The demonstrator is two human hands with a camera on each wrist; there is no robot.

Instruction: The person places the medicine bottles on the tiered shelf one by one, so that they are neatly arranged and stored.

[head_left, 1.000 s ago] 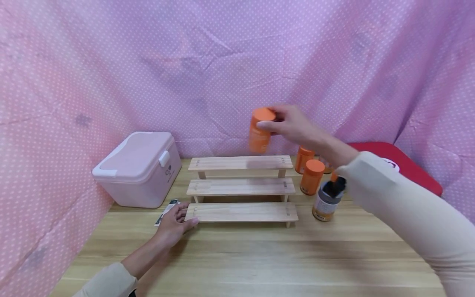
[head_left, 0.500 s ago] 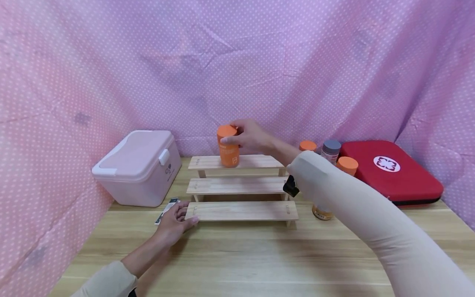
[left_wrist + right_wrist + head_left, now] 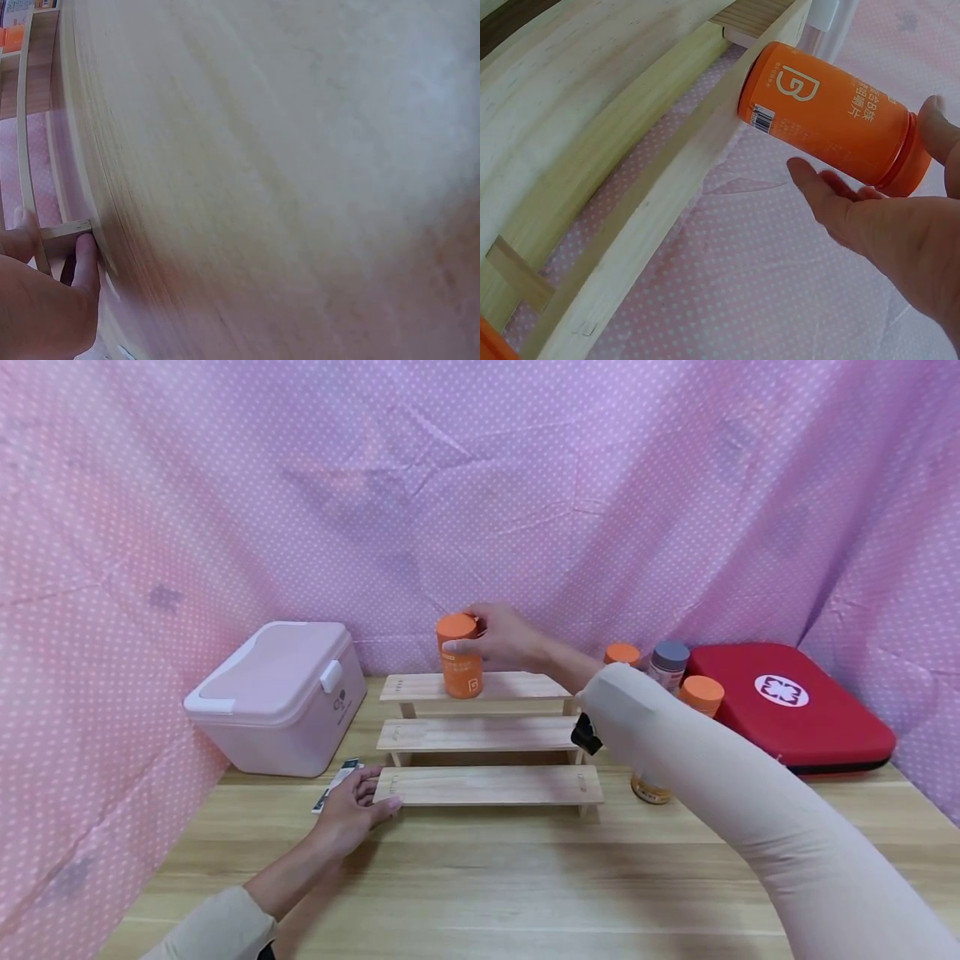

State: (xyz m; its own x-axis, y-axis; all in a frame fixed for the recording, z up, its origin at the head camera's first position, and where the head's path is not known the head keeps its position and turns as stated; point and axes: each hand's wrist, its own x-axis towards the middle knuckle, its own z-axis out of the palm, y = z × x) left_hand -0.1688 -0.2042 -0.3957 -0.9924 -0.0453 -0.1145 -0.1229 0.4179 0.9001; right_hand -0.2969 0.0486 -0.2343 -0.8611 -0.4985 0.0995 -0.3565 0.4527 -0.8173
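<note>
An orange bottle (image 3: 459,660) with an orange cap stands upright on the top step of a three-tier wooden display stand (image 3: 487,786). My right hand (image 3: 504,637) holds it around its upper part, thumb across the front. The right wrist view shows the same bottle (image 3: 829,116) with its base against the board and fingers (image 3: 817,191) alongside. My left hand (image 3: 351,810) grips the left end of the lowest step. In the left wrist view, its fingers (image 3: 87,259) lie at the board's end and the short leg below it.
A pale pink lidded box (image 3: 281,702) stands left, with a thin printed packet (image 3: 337,785) near it. Several bottles, among them a grey-capped one (image 3: 669,662), stand right, partly behind the right sleeve (image 3: 675,743). Further right lies a red case (image 3: 795,710). Pink dotted cloth (image 3: 480,485) hangs behind.
My right hand has carried the orange bottle leftward and down from the air onto the top step. Over the last half second it has barely shifted. My left hand has stayed put.
</note>
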